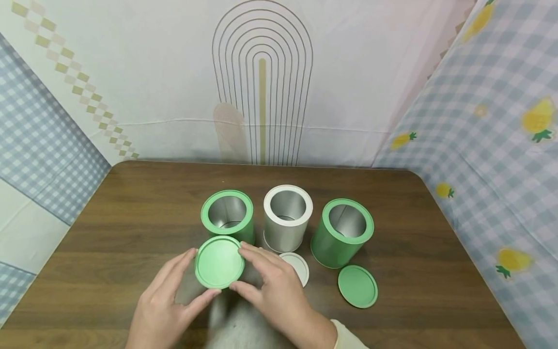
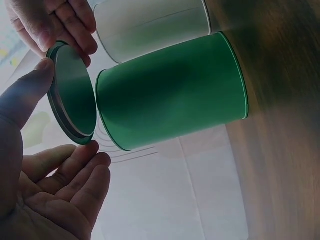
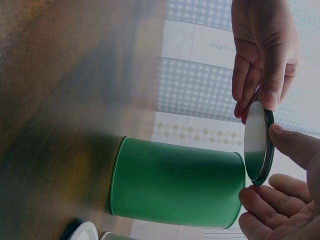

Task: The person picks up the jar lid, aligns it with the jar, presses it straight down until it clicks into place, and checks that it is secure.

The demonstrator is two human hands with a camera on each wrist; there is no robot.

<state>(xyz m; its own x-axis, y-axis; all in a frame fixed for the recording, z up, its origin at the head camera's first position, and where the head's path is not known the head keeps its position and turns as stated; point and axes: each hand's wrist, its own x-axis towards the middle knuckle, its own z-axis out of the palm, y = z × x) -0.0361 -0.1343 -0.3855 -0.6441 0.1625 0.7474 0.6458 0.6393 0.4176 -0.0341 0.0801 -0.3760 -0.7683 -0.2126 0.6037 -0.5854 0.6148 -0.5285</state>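
Head view, landmark: the left green tin (image 1: 227,215) stands open and upright on the brown surface (image 1: 109,252), leftmost in a row of three.
Head view, lid: the green lid (image 1: 219,262) is held flat and face up, just in front of that tin's mouth on the near side and about level with its rim.
Head view, hands: the left hand (image 1: 163,303) pinches the lid's left edge and the right hand (image 1: 276,286) its right edge; both sit on the near side of the tin, about equally close to it.
Head view, others: to the right of the left green tin stand the white tin (image 1: 287,217) and then the right green tin (image 1: 341,232), each with its own lid, the white lid (image 1: 297,267) and the second green lid (image 1: 358,286), lying on the surface in front of it.
Left wrist view, gap: the lid's underside faces the tin's open end, just apart from it, the flat of the lid nearly square to the tin's long axis.
Left wrist view, fingers: the left thumb and fingers (image 2: 82,172) curl narrowly onto the lid's rim.
Right wrist view, fingers: the right fingers (image 3: 262,200) and thumb clasp the rim from one side, the left hand's from the other.
Right wrist view, offset: the lid sits beyond the tin's rim, set toward one side rather than centred over the mouth.
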